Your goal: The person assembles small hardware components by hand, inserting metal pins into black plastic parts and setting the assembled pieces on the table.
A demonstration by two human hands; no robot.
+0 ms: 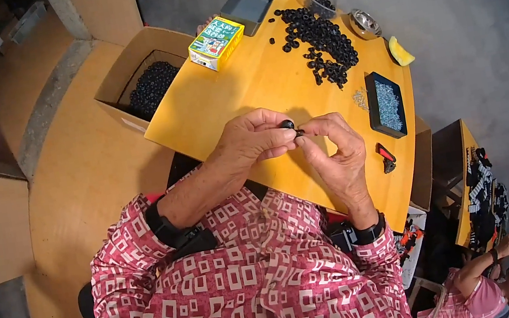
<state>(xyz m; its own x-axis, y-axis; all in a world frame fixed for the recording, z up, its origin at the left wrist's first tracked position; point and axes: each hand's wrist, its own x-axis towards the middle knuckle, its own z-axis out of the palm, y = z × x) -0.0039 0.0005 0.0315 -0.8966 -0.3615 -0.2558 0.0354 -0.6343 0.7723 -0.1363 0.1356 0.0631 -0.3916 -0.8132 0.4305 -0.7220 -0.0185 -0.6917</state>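
Above the near edge of the yellow table [268,77], my left hand [242,142] pinches a small round black part [287,124] between thumb and fingers. My right hand [338,149] meets it from the other side, thumb and forefinger closed on a small dark piece too tiny to name. The fingertips of both hands almost touch. Farther off lies a heap of black ring-like parts [333,46]. To the right, a black tray [375,118] holds many small silvery pieces [388,103], with a few more loose [360,99] beside it.
A red-and-black object [387,156] lies at the table's right. Along the far side are a colourful carton [216,43], a grey tray [250,4], clear tubs, a metal bowl [365,23] and a yellow wedge [400,52]. An open cardboard box [115,96] stands left; another person [473,297] works lower right.
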